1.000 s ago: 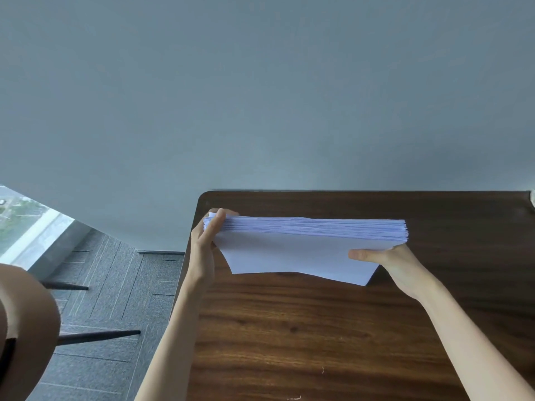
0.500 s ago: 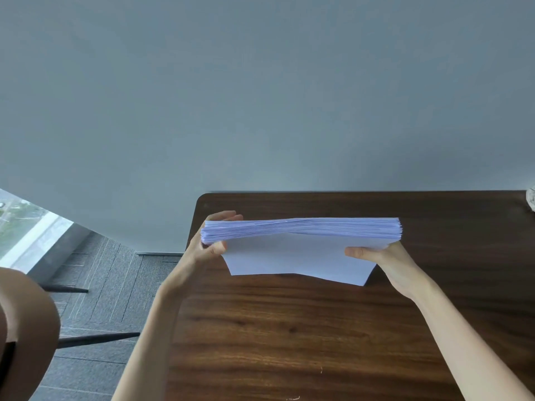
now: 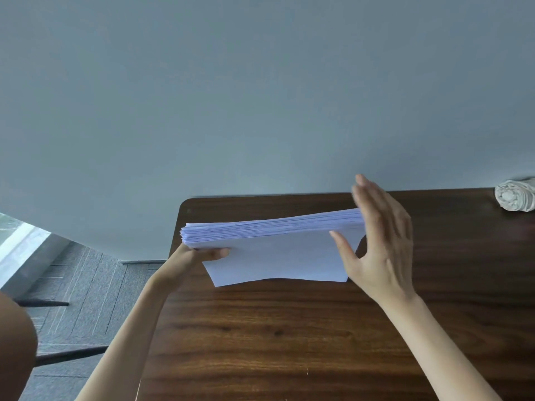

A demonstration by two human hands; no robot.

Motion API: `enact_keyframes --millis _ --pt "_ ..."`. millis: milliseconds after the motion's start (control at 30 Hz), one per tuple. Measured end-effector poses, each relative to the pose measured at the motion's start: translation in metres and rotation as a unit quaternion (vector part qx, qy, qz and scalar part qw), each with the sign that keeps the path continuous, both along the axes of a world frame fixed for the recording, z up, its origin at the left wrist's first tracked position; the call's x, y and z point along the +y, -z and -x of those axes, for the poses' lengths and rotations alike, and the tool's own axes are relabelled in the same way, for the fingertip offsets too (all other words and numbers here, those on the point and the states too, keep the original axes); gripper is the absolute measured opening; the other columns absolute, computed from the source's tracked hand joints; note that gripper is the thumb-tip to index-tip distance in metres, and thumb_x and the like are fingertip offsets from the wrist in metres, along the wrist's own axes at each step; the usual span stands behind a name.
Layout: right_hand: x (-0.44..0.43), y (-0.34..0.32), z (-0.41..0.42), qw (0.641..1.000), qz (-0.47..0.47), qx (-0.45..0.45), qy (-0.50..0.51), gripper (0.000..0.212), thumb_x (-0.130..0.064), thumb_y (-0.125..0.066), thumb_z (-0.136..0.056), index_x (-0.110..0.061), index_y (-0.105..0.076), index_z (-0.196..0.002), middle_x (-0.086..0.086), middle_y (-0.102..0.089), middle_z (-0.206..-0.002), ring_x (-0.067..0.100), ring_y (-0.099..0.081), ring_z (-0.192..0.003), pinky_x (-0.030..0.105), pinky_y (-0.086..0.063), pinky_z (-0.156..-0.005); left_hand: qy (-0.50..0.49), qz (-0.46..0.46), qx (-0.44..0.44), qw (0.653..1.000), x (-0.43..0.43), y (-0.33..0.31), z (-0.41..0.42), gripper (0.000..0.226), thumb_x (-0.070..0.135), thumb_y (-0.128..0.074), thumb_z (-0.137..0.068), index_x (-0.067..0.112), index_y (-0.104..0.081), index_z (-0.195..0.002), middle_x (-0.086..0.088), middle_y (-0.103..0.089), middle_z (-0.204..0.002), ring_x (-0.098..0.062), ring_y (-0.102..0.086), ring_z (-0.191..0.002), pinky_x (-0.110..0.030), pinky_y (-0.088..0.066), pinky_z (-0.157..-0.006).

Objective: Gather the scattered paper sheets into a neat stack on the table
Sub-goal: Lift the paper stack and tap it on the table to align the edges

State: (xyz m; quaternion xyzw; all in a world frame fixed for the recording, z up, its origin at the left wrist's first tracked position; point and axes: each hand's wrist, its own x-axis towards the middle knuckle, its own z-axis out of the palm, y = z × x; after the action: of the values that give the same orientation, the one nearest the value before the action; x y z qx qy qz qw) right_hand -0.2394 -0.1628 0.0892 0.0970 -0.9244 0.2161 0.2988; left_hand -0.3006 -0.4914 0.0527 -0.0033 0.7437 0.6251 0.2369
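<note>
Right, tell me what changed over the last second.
The right hand released its grip on the right end of the paper stack and now stands open, fingers straight, beside that end. The left hand shifted from the left edge to underneath and holds the stack alone. The right end has tipped up slightly. Unchanged: stack above the table, one sheet drooping in front.

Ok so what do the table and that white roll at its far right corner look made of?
Table: dark brown wood or wood-look laminate, streaky grain with a soft sheen; which one, the picture can't settle. White roll: probably cloth, matte, with soft creases and a spiral end; rolled paper is possible.
</note>
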Motion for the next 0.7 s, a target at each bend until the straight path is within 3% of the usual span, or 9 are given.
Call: enact_keyframes --millis 100,367,467,533,600,700 --pt "-0.007 0.001 -0.007 0.994 -0.102 -0.048 -0.015 0.064 -0.031 -0.062 -0.091 -0.011 -0.038 -0.146 0.007 -0.035 -0.154 0.022 -0.035 -0.142 0.05 -0.028 -0.115 0.016 -0.003 -0.008 1.0 0.0 -0.002 -0.003 0.04 0.017 -0.071 -0.073 0.013 -0.068 -0.112 -0.002 -0.075 -0.107 -0.014 -0.069 -0.101 -0.019 -0.054 -0.08" --pt "-0.008 0.002 -0.016 0.991 -0.11 -0.079 -0.02 0.058 -0.025 -0.057 -0.092 -0.009 -0.04 -0.145 0.005 -0.036 -0.154 0.02 -0.032 -0.143 0.05 -0.027 -0.115 0.016 -0.02 -0.013 1.0 0.0 -0.003 -0.008 0.037 0.019 -0.068 -0.074 0.015 -0.068 -0.111 0.002 -0.074 -0.103 -0.01 -0.068 -0.098 -0.016 -0.052 -0.08" --pt "-0.005 0.004 -0.016 0.987 -0.12 -0.096 -0.038 0.067 -0.024 -0.066 -0.087 -0.011 -0.037 -0.147 0.003 -0.032 -0.156 0.018 -0.03 -0.144 0.049 -0.026 -0.116 0.023 -0.024 -0.016 0.999 0.0 -0.001 -0.008 0.039 0.024 -0.072 -0.073 0.015 -0.068 -0.111 0.004 -0.074 -0.101 -0.008 -0.067 -0.097 -0.015 -0.051 -0.08" --pt "0.004 0.007 -0.012 0.994 -0.053 -0.09 -0.01 0.076 -0.029 -0.072 -0.083 -0.009 -0.037 -0.147 0.003 -0.032 -0.156 0.018 -0.029 -0.145 0.049 -0.023 -0.117 0.018 -0.02 -0.014 1.0 -0.001 0.001 -0.007 0.03 0.02 -0.074 -0.079 0.016 -0.068 -0.108 0.009 -0.074 -0.095 -0.004 -0.067 -0.094 -0.014 -0.05 -0.079" --pt "0.015 0.01 -0.008 0.986 0.103 -0.123 0.036 0.092 -0.03 -0.079 -0.073 -0.011 -0.031 -0.149 -0.001 -0.031 -0.156 0.013 -0.026 -0.145 0.045 -0.022 -0.119 0.019 -0.016 -0.018 1.0 0.0 0.0 -0.006 0.026 0.009 -0.068 -0.086 0.015 -0.067 -0.112 0.008 -0.075 -0.1 -0.005 -0.068 -0.098 -0.013 -0.05 -0.08" --pt "0.031 0.02 -0.001 0.891 0.366 -0.269 0.016 0.106 -0.013 -0.089 -0.063 -0.027 -0.028 -0.148 -0.019 -0.038 -0.148 -0.005 -0.032 -0.137 0.026 -0.027 -0.112 0.013 -0.043 -0.023 0.999 -0.003 0.004 -0.005 0.039 0.014 -0.068 -0.083 0.01 -0.064 -0.122 -0.004 -0.072 -0.117 -0.017 -0.067 -0.111 -0.021 -0.053 -0.089"
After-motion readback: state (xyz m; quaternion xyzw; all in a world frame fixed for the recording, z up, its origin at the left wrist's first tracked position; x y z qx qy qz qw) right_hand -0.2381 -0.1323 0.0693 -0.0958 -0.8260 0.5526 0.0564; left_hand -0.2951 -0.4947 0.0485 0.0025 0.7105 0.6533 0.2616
